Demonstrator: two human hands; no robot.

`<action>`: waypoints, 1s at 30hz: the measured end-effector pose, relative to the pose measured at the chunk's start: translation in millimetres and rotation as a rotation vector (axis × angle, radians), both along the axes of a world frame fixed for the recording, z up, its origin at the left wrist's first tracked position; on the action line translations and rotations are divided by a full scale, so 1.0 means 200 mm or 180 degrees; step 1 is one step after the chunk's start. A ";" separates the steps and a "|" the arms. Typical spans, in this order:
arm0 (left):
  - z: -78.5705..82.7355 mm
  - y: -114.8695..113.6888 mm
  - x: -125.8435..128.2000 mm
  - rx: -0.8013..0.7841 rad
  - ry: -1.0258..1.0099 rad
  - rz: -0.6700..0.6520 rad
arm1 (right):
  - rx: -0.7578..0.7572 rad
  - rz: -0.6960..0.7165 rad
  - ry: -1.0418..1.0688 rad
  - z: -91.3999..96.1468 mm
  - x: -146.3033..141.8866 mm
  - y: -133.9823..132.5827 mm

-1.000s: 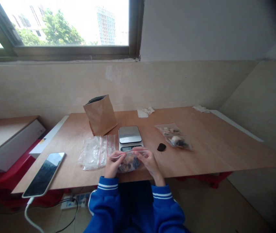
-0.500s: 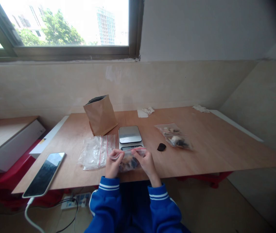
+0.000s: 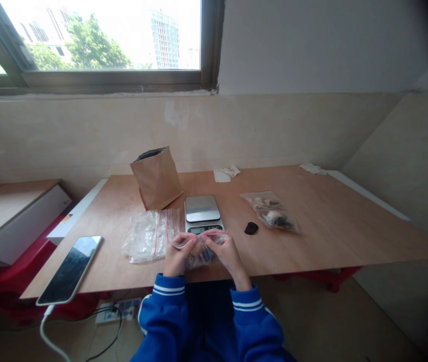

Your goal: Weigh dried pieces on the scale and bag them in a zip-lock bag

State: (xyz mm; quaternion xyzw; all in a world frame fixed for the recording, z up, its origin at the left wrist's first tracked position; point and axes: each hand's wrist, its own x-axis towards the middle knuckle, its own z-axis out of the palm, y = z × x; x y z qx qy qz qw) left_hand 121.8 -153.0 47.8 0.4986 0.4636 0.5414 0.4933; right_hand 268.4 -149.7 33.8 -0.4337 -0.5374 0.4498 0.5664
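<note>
Between my hands, near the table's front edge, is a clear zip-lock bag [image 3: 200,256] with dark and tan pieces inside. My left hand [image 3: 177,253] pinches the left part of its red-lined top edge. On the other side of the same edge, my right hand [image 3: 224,250] has thumb and fingers closed on the plastic. Both thumbs are close together at the middle of the seal. Just behind the bag stands a kitchen scale [image 3: 202,209] with a bare metal plate; its display is partly covered by my fingers and the bag.
Flat clear zip-lock bags [image 3: 149,236] lie left of the scale, before an upright brown paper pouch [image 3: 157,178]. To the right are a dark flat piece [image 3: 251,228] and filled bags [image 3: 274,213]. A phone [image 3: 70,271] with a cable rests at the table's left corner.
My right hand has slid slightly left along the bag's top edge, bringing my thumbs closer together. More of the scale's display shows now.
</note>
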 end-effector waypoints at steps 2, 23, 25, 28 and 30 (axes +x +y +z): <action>-0.01 0.00 0.00 0.0043 0.0066 -0.0018 | 0.0050 -0.0115 -0.0065 0.00 0.00 0.00; -0.03 0.00 0.02 0.0350 0.0382 0.0117 | 0.0249 -0.0180 -0.0033 0.04 -0.03 -0.03; -0.01 -0.01 0.02 0.0379 0.0432 0.0229 | 0.0336 -0.0308 -0.0088 0.04 -0.05 -0.03; 0.00 -0.03 0.02 0.0324 0.0424 0.0401 | 0.0409 -0.0420 -0.0135 0.05 -0.07 -0.03; 0.01 -0.03 0.02 0.0280 0.0391 0.0543 | 0.0425 -0.0451 -0.0103 0.05 -0.08 -0.03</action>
